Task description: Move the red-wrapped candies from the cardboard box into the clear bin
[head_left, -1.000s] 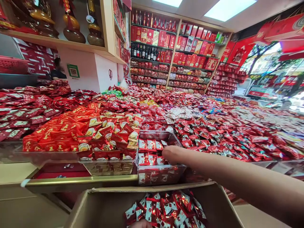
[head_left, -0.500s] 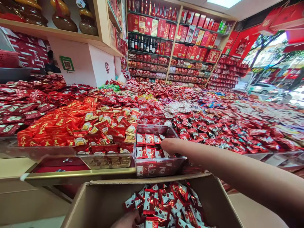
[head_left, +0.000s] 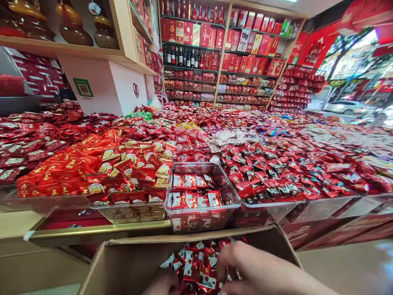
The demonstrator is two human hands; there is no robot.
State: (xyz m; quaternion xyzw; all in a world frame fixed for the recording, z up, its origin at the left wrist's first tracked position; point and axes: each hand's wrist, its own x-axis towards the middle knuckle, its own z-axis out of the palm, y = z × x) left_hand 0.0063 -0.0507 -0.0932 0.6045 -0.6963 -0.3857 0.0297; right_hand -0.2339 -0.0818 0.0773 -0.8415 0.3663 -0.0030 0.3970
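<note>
Small red-and-white wrapped candies point(head_left: 190, 262) lie heaped in an open cardboard box point(head_left: 129, 262) in front of me. My right hand point(head_left: 248, 264) is over the right side of the heap, its fingers bent down and spread among the packets, with candies showing between thumb and fingers. At the lower left of the heap is my left hand point(head_left: 162, 282); it is blurred and cut off by the picture edge, so its fingers are unclear. Just beyond the box stands a clear plastic bin point(head_left: 202, 211), partly filled with matching candies in rows.
Durian-labelled packets point(head_left: 132, 172) fill a bin to the left, beside orange-red packets point(head_left: 67, 168). Dark-red wrapped sweets point(head_left: 270, 176) lie to the right. A gold-edged counter point(head_left: 101, 230) runs behind the box. Shelves of bottles and gift boxes point(head_left: 190, 35) line the back wall.
My right hand has moved from the clear bin down into the cardboard box. My left hand stays at the heap's lower left. The view has shifted slightly.
</note>
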